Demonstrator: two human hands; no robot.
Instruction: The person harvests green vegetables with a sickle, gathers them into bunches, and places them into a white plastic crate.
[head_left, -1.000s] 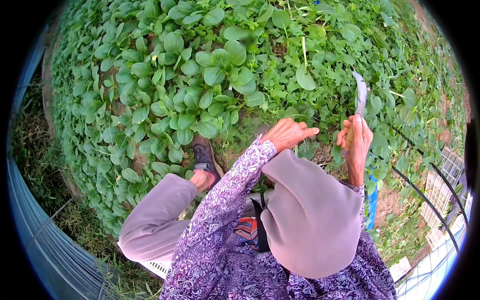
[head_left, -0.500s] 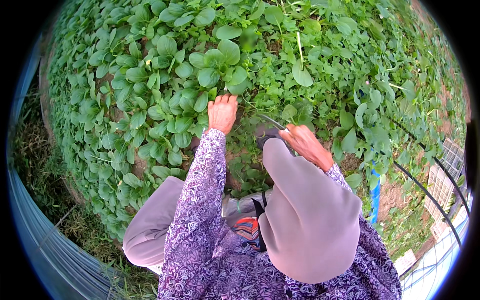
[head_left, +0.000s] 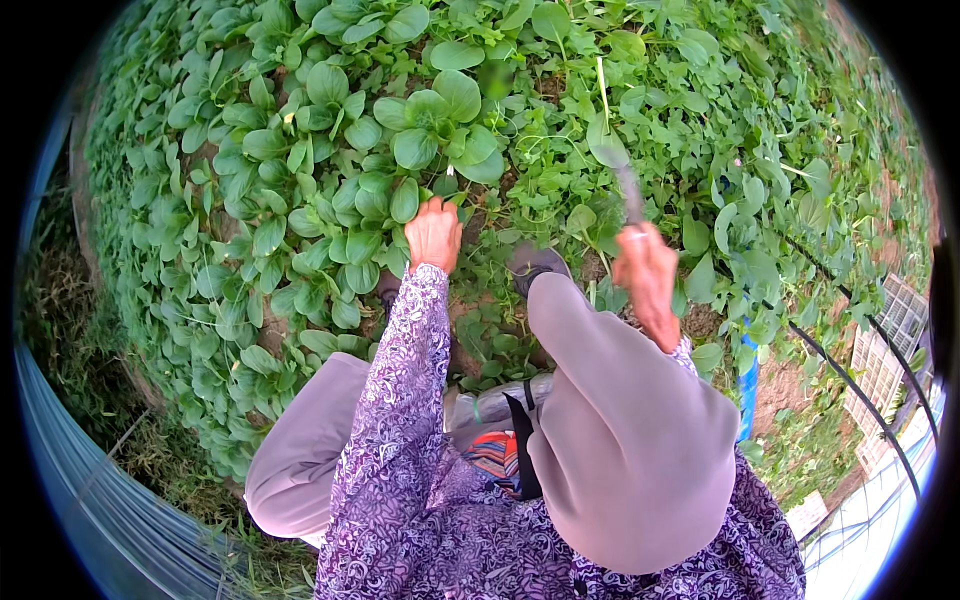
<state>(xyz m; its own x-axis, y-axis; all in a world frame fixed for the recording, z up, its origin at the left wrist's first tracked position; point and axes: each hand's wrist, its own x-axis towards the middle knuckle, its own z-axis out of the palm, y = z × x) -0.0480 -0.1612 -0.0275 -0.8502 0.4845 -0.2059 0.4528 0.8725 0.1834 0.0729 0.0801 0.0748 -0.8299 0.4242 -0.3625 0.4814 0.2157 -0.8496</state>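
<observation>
My left hand is low among the plants, its fingers curled closed with the tips hidden by leaves; what they hold, if anything, does not show. Just beyond it grows a broad-leaved green vegetable plant, its rounded leaves spread in a rosette. Off to the right, my right hand is closed around the handle of a knife. The blade is smeared by motion and points away from me, over the leaves. Near its tip lies a loose leaf with a pale stalk.
Dense leafy greens cover the left, and low weeds grow through the middle and right. My bent knees frame the near side, with a shoe by the plants. A pale plastic crate, dark hoses and a blue post are at the right.
My right hand has swung right, and the knife has turned from pointing left to pointing away from me. My left hand has drawn back slightly toward me.
</observation>
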